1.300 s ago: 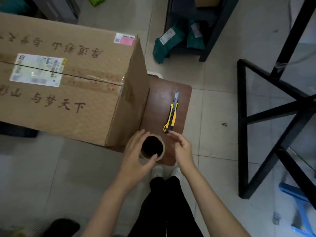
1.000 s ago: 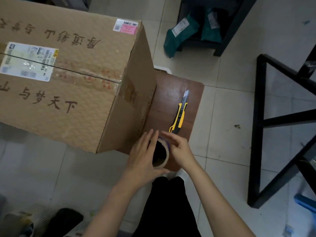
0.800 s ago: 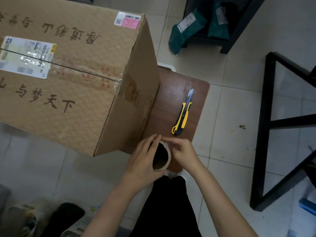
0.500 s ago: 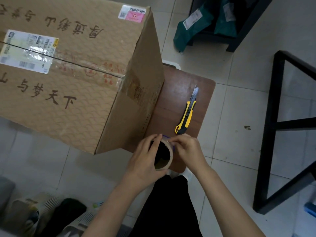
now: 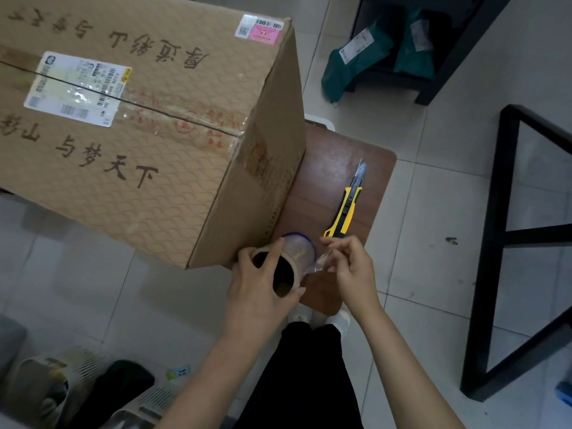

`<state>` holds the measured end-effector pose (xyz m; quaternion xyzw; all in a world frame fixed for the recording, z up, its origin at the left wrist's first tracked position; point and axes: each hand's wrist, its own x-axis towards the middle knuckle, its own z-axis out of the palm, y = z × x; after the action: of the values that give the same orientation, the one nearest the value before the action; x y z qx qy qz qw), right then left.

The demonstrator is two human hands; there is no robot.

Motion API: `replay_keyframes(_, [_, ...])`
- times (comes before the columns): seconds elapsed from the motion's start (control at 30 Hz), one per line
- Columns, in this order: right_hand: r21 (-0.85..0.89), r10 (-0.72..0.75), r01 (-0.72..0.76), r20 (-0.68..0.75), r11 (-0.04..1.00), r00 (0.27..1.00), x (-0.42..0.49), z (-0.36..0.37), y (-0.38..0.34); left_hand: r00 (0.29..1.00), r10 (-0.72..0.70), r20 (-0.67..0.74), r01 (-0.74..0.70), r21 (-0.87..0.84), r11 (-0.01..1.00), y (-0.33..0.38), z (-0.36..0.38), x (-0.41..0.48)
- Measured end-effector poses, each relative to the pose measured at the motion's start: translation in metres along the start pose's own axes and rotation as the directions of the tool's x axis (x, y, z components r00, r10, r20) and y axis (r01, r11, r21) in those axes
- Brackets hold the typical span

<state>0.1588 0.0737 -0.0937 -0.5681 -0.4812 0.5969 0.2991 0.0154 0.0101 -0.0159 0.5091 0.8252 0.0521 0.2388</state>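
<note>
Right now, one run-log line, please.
left hand: grips clear tape roll | right hand: pinches its peeled end | yellow utility knife: on stool

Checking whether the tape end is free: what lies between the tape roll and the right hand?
In the head view, a peeled strip of clear tape spans from the tape roll to the right hand, which pinches it.

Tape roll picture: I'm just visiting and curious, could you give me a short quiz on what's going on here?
1. True or false: the utility knife lies on top of the cardboard box.
2. What does the right hand pinch? A the knife; B the loose tape end; C a shipping label.
3. Which hand grips the tape roll?
Key: 1 false, it lies on the wooden stool beside the box; 2 B; 3 the left hand.
</note>
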Motion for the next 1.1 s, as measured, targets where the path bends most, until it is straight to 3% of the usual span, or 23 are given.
replay_keyframes(0.27, [0.078,-0.003,0.012,-0.116,0.997,0.993,0.014,0.002,0.002,0.978,-0.193,0.075,0.176,0.194,0.965,0.013,0.000,-0.001])
replay_keyframes(0.33, [0.088,-0.029,0.040,-0.125,0.995,0.992,0.017,0.003,0.001,0.982,-0.180,0.055,0.156,0.299,0.941,0.015,0.004,0.000])
replay_keyframes(0.4, [0.108,-0.036,0.049,-0.120,0.993,0.992,0.021,0.004,0.000,0.994,-0.093,0.055,0.069,0.342,0.937,0.017,0.004,0.004])
replay_keyframes(0.47, [0.109,-0.036,0.050,-0.123,0.993,0.992,0.025,0.002,0.002,0.991,0.080,0.105,-0.112,0.350,0.930,0.014,0.006,0.009])
replay_keyframes(0.53, [0.104,-0.033,0.046,-0.125,0.993,0.992,0.028,0.000,0.003,0.930,0.281,0.239,-0.354,0.364,0.861,0.011,0.003,0.013])
replay_keyframes(0.6, [0.109,-0.030,0.045,-0.132,0.993,0.991,0.030,-0.001,0.003,0.819,0.434,0.376,-0.559,0.350,0.752,0.008,-0.005,0.019])
replay_keyframes(0.67, [0.122,-0.022,0.040,-0.141,0.992,0.990,0.033,-0.002,0.001,0.803,0.456,0.384,-0.584,0.354,0.730,0.005,-0.013,0.022])
replay_keyframes(0.8, [0.162,0.006,0.022,-0.171,0.987,0.985,0.041,0.001,-0.004,0.870,0.457,0.182,-0.491,0.379,0.784,-0.002,-0.006,0.024])
replay_keyframes(0.97, [0.201,0.021,0.012,-0.162,0.980,0.987,0.059,0.015,-0.016,0.987,0.136,0.084,-0.156,0.316,0.936,-0.004,-0.005,0.002])
replay_keyframes(1.1, [0.206,0.014,0.024,-0.183,0.978,0.983,0.075,0.023,-0.025,0.999,-0.016,0.038,0.002,0.350,0.937,-0.001,-0.001,-0.006])
